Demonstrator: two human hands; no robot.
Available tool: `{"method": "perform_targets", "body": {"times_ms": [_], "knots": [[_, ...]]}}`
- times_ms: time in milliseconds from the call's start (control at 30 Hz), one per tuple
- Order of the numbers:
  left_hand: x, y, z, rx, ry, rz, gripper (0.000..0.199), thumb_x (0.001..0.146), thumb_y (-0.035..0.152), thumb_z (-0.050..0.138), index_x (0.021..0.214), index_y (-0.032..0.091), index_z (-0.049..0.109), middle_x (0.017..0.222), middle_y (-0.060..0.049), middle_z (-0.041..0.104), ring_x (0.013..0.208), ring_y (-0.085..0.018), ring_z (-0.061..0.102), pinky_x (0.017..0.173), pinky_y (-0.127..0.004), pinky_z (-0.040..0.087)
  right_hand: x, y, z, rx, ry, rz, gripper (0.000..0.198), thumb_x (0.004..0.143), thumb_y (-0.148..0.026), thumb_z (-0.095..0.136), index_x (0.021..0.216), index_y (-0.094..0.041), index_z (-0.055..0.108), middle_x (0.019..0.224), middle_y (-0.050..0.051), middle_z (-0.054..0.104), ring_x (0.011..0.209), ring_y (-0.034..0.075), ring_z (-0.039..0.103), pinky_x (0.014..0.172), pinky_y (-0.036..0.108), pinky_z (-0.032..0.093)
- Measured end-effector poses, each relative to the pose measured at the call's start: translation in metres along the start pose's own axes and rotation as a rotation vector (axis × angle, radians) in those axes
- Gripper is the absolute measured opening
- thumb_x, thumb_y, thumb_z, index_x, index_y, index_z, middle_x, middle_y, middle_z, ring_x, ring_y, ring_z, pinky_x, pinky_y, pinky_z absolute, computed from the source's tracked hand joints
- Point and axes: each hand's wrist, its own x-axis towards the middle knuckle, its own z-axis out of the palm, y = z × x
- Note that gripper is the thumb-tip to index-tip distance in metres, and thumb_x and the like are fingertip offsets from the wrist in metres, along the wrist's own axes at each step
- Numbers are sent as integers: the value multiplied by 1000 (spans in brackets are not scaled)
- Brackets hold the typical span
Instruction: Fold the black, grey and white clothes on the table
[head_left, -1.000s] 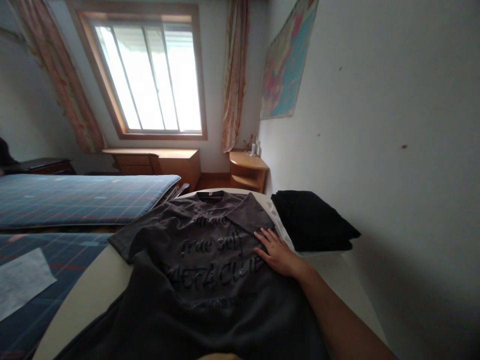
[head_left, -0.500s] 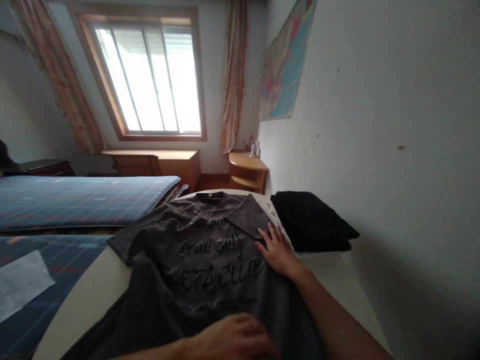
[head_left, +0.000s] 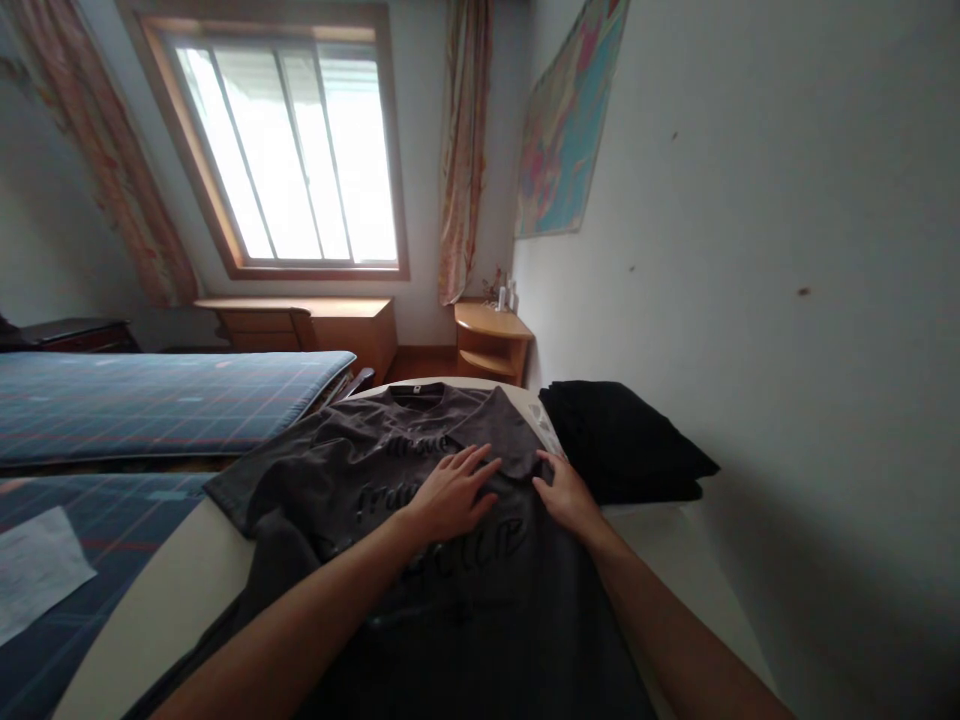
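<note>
A dark grey T-shirt (head_left: 465,640) with black raised lettering lies spread face up on a round pale table, its collar at the far end. The sleeve on its right side is turned inward over the chest. My left hand (head_left: 454,495) rests across the lettering, fingers outstretched toward that sleeve and holding nothing. At the sleeve's hem, my right hand (head_left: 566,495) has its thumb and fingers bent around the cloth edge. My forearms cover part of the print.
Folded black clothing (head_left: 626,440) is stacked on the right of the table (head_left: 161,590), beside the wall. To the left is a bed with plaid mattresses (head_left: 172,400) and a paper sheet (head_left: 41,570). A desk (head_left: 352,320) and a corner shelf (head_left: 491,320) stand beyond.
My left hand has moved up and forward from the shirt's near part to its chest. My right hand has gone from spread flat to bent around the sleeve hem.
</note>
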Motion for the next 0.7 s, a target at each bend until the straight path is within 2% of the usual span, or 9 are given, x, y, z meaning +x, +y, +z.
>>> {"method": "perform_targets", "body": {"times_ms": [133,300,367,467,600,700], "knots": [[13,-13,14,-32,-70,-22,56,98,48,44,151,28,39,160,-7,32,148,-30,26,118,-50,25,4,2,-4,186,-32,45,58,79,-21,52,136,-14,57,135,13,62,127,26,57,111,42,42],[11,-17,24,-70,-38,-30,55,97,50,46,147,28,45,159,-7,34,148,-29,25,120,-50,23,7,-8,-8,243,-50,94,63,78,-17,51,140,-8,53,140,16,57,131,25,54,113,40,40],[12,-18,25,-102,-1,-39,51,98,48,46,144,26,50,156,-7,40,146,-28,30,119,-48,25,4,-17,-9,187,-36,25,65,76,-14,49,141,-7,53,146,15,52,137,24,47,118,39,33],[15,-20,26,-214,120,-84,47,100,40,44,142,20,50,147,-9,51,139,-24,43,118,-43,31,-7,-34,-8,97,-60,-173,68,74,-7,43,142,-12,53,150,10,48,141,21,41,122,41,26],[17,-25,26,-370,265,-148,50,101,35,39,149,20,40,145,-10,53,133,-23,49,113,-41,37,-26,-55,-2,77,-220,-405,72,75,0,38,145,-15,49,152,10,45,141,21,40,121,45,30],[17,-28,26,-363,246,-154,48,102,38,36,147,22,45,139,-8,59,128,-23,53,110,-42,40,-36,-67,-3,68,-361,-477,72,76,1,39,145,-17,49,156,9,39,143,20,36,121,43,30]]}}
